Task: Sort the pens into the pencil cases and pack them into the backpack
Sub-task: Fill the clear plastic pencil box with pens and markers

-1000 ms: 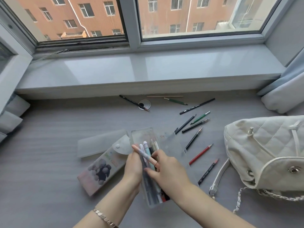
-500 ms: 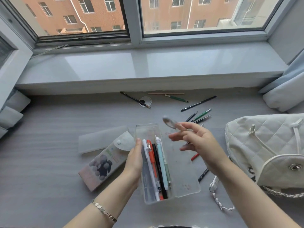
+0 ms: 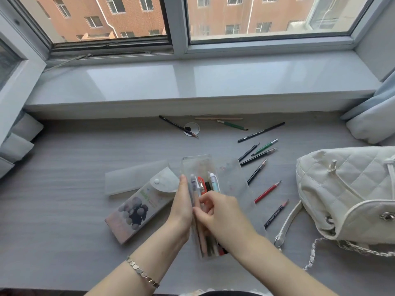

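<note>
Centre: open case (image 3: 198, 163) holding pens (image 3: 213, 182); second case (image 3: 136, 212) left; pencils (image 3: 267, 192), backpack (image 3: 346, 189) right.

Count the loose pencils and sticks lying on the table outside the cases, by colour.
Black pencils: 6
Green pencils: 2
Red pencil: 1
Bare wooden stick: 1
Total: 10
</note>
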`<state>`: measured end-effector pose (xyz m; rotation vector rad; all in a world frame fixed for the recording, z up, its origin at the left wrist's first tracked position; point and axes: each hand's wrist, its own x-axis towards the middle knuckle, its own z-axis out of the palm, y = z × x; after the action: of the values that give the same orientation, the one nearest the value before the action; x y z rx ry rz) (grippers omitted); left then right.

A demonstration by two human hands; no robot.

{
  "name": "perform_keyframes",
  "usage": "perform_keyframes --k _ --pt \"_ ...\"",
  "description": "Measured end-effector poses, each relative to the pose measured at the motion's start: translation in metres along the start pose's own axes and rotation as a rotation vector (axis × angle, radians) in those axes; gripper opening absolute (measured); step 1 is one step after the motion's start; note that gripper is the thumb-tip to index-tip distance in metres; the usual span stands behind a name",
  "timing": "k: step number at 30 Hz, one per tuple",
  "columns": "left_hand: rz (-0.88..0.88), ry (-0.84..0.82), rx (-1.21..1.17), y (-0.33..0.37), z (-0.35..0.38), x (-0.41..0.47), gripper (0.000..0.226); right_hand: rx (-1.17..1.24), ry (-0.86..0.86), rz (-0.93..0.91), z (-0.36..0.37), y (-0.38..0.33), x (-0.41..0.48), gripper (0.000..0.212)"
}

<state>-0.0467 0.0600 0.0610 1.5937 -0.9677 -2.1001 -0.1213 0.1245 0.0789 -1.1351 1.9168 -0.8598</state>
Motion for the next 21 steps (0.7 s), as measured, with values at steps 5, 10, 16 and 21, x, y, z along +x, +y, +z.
perform_keyframes --k 5,10,16,21 --pt "0.011 0.05 -0.026 0.001 -0.007 0.005 0.059 -0.144 0.019 -0.156 0.004 0.007 -0.003 0.034" --pt "0.055 0.074 0.069 0.004 -0.009 0.001 0.057 -0.339 0.328 -0.325 -0.013 0.031 0.003 0.038" --pt "0.065 0.07 0.053 0.004 -0.004 -0.006 0.05 -0.567 0.181 -0.247 0.005 0.04 -0.005 0.057" --pt "0.078 0.141 0.062 0.007 -0.004 -0.006 0.056 -0.562 0.121 -0.162 0.017 0.038 -0.009 0.068"
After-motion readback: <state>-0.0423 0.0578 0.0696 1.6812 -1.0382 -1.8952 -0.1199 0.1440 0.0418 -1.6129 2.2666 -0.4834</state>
